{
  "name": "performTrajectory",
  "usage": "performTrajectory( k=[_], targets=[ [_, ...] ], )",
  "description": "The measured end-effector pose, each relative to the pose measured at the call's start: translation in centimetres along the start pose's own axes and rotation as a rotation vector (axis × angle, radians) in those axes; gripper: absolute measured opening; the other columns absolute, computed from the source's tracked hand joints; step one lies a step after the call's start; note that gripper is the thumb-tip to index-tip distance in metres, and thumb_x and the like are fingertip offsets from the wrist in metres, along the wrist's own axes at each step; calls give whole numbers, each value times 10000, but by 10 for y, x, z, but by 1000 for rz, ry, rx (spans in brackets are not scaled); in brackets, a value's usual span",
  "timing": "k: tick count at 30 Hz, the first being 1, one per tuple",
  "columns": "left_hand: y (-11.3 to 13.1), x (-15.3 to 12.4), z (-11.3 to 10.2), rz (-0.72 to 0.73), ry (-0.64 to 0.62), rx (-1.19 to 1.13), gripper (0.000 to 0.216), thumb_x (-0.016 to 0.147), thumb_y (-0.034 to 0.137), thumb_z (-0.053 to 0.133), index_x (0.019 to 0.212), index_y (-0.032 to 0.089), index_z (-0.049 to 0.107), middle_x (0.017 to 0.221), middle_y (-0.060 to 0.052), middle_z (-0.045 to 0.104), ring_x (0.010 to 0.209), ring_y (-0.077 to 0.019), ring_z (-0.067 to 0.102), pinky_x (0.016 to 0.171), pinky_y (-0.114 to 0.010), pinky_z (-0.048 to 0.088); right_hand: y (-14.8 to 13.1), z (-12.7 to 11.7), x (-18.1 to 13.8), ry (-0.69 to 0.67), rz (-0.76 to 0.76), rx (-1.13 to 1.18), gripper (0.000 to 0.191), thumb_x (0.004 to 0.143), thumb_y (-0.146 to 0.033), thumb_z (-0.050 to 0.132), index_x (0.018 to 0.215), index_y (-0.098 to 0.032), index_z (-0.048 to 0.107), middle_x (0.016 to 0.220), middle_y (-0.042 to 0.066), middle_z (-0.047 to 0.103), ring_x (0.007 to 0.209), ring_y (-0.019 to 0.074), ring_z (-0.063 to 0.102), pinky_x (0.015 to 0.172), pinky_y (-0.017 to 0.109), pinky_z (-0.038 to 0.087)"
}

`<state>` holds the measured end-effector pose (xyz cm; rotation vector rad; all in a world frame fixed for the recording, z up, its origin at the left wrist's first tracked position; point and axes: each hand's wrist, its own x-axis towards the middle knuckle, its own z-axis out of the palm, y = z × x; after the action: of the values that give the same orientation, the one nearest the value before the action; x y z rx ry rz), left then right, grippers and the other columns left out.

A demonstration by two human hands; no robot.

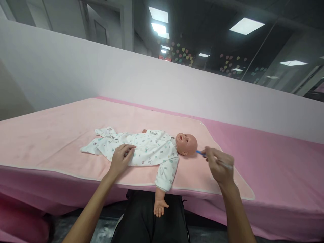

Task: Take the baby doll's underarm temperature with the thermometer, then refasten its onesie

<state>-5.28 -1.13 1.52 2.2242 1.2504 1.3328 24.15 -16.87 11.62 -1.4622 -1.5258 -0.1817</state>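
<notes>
A baby doll (186,144) lies on its back, head to the right, in a white patterned outfit (144,148). One doll arm (160,202) hangs over the front edge of the bed. My left hand (120,158) rests on the outfit at the doll's lower body, its fingers loosely bent and apart. In my right hand (220,165), closed and slightly blurred, is a thin stick with a blue end (200,153). That blue end points left at the top of the doll's head, touching or very close to it; I cannot tell which. The stick's rear part looks pale.
Under the doll is a peach mat (63,131) with a pale border, laid over a pink cover (278,162). A low white wall (152,87) runs behind, with glass (207,33) above it. My legs in black trousers (149,222) are below the front edge.
</notes>
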Motion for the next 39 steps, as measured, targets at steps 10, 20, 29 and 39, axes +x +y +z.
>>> performTrajectory(
  k=[10, 20, 29, 39],
  targets=[
    [0, -2, -1, -13, -16, 4, 272, 857, 344, 402, 909, 202, 627, 889, -42, 612, 773, -170, 529, 705, -302, 405, 30, 12, -28, -293, 205, 310, 413, 834, -524, 444, 736, -206, 691, 689, 53, 676, 625, 173, 622, 559, 276, 486],
    [2, -1, 0, -12, -3, 16, 274, 856, 342, 403, 896, 190, 627, 859, -40, 599, 741, -163, 519, 712, -301, 403, 7, 2, -28, -114, 292, 369, 523, 861, -476, 408, 457, -198, 591, 416, 6, 555, 380, 89, 486, 362, 187, 376],
    [1, -1, 0, -9, -8, 1, 272, 846, 338, 407, 902, 191, 629, 858, -47, 609, 747, -166, 523, 697, -302, 413, 25, -2, -34, -167, 97, 398, 373, 902, -415, 411, 803, -135, 637, 721, 10, 628, 587, 86, 571, 561, 218, 504],
    [2, -2, 2, -11, 16, 9, 272, 856, 339, 396, 885, 199, 627, 854, -37, 602, 739, -165, 513, 692, -290, 393, 10, -31, -26, -198, -185, -100, 368, 902, -448, 403, 922, -148, 614, 933, 29, 628, 777, 117, 597, 700, 274, 521]
  ],
)
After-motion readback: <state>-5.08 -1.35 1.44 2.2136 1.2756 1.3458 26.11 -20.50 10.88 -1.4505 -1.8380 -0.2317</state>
